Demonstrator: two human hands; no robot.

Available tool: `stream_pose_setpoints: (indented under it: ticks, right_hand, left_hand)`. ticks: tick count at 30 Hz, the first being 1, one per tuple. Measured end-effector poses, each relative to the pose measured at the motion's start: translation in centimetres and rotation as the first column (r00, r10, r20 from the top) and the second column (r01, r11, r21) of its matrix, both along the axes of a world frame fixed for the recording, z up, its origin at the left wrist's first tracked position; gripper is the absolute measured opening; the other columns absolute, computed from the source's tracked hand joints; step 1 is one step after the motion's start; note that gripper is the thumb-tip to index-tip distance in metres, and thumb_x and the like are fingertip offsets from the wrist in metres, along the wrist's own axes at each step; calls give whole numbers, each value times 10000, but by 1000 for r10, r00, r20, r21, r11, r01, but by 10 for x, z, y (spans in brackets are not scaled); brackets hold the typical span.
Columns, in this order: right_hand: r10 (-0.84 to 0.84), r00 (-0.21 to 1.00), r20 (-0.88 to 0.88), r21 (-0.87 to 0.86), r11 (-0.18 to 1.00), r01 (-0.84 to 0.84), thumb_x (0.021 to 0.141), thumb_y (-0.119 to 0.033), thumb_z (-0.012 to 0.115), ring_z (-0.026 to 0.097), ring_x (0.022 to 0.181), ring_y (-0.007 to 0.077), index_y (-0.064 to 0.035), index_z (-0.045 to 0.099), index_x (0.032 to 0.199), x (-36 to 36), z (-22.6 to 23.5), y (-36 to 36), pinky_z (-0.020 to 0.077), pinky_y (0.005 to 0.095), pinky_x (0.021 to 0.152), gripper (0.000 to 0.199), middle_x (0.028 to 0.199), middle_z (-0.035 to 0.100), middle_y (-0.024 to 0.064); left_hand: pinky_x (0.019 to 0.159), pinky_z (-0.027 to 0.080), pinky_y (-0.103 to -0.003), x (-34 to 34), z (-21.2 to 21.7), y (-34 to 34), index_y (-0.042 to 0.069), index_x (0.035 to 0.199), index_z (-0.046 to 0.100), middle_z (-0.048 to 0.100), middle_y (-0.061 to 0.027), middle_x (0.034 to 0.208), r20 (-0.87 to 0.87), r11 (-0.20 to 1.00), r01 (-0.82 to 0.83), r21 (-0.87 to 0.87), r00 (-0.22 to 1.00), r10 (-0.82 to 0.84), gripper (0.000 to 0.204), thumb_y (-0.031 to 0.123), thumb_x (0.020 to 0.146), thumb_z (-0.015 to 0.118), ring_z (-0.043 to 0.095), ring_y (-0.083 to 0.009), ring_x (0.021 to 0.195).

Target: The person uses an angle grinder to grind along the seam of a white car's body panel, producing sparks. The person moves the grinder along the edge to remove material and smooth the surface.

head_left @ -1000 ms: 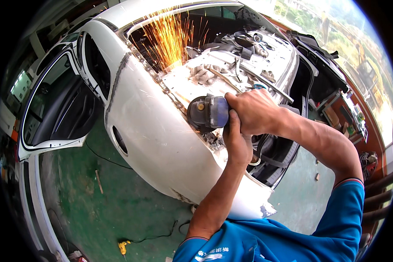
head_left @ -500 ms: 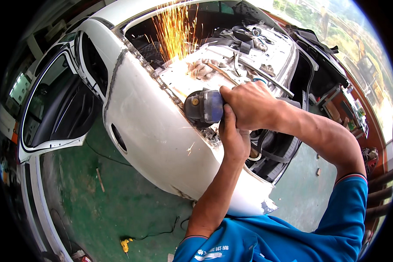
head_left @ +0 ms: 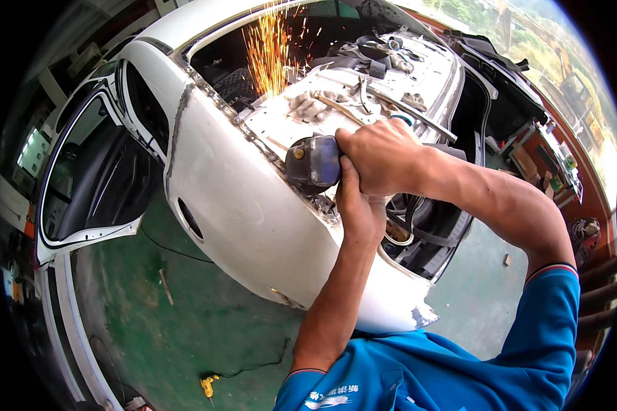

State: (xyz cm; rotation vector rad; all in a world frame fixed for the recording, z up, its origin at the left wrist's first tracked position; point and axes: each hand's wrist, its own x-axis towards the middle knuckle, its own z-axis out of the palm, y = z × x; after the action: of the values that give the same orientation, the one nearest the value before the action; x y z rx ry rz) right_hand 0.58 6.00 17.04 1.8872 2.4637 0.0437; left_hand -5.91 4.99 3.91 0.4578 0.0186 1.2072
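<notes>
An angle grinder (head_left: 314, 163) with a dark guard and a blue body sits against the upper edge of a white car's rear side panel (head_left: 254, 185). Orange sparks (head_left: 267, 58) fly up and away from it over the rear opening. My right hand (head_left: 384, 157) is wrapped round the grinder's body from above. Just below, my left hand (head_left: 362, 209) is closed on the same tool, its thumb pointing up along it. The grinder's disc and its exact contact spot are hidden by the guard.
Work gloves (head_left: 312, 106), metal strips and straps lie on the car's rear shelf. A door (head_left: 93, 178) stands open at left. A yellow power drill (head_left: 209, 385) with a black cord and a stick (head_left: 166, 286) lie on the green floor. A cluttered workbench (head_left: 551, 161) is at right.
The whole view has shifted a little. The spark plume looks narrower now. Both hands keep their grip on the grinder, which stays along the panel edge.
</notes>
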Motion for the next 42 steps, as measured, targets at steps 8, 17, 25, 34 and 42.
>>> stream_pose_setpoints:
  ticks: [8, 17, 25, 34, 42]
  right_hand:
    - [-43, 999, 24, -23, 999, 43, 736, -172, 717, 682, 773, 389, -7, 559, 1027, 15, 2, -12, 487, 473, 658, 370, 763, 668, 170]
    - [-7, 1000, 8, -47, 999, 7, 754, -183, 708, 692, 799, 395, 1, 570, 1020, 7, -4, 2, 505, 481, 686, 352, 767, 676, 177]
    - [-15, 1000, -23, -71, 997, 13, 742, -162, 716, 693, 823, 405, -5, 577, 1031, 11, -2, 4, 508, 499, 711, 357, 777, 679, 184]
    - [12, 998, -57, -60, 998, -16, 756, -181, 706, 696, 826, 394, -16, 573, 1026, 17, -6, 6, 515, 492, 714, 343, 788, 680, 173]
    - [23, 999, -49, -68, 997, -26, 783, -191, 693, 695, 816, 394, -11, 569, 1005, 21, -7, 8, 508, 493, 697, 311, 783, 682, 175]
  left_hand:
    - [1103, 416, -384, 9, 1, -9, 31, 1498, 368, 497, -98, 1457, -51, 1000, 28, 12, 998, -27, 615, 491, 1089, 378, 499, -191, 1341]
    - [1119, 403, -380, 3, -1, -5, 19, 1484, 386, 493, -109, 1459, -78, 997, -33, -70, 997, 27, 593, 470, 1099, 359, 486, -197, 1356]
    - [1119, 397, -384, 6, 0, 0, 21, 1476, 401, 493, -100, 1462, -116, 996, -23, -85, 993, 13, 596, 478, 1097, 357, 479, -195, 1362]
    - [1114, 395, -379, 9, 0, 0, 39, 1494, 395, 487, -85, 1482, -140, 998, -46, -36, 989, 41, 623, 508, 1083, 384, 476, -186, 1370]
    - [1099, 414, -378, 12, -4, 0, 46, 1490, 402, 495, -93, 1471, -161, 996, -72, -55, 985, 62, 616, 508, 1084, 383, 496, -195, 1352]
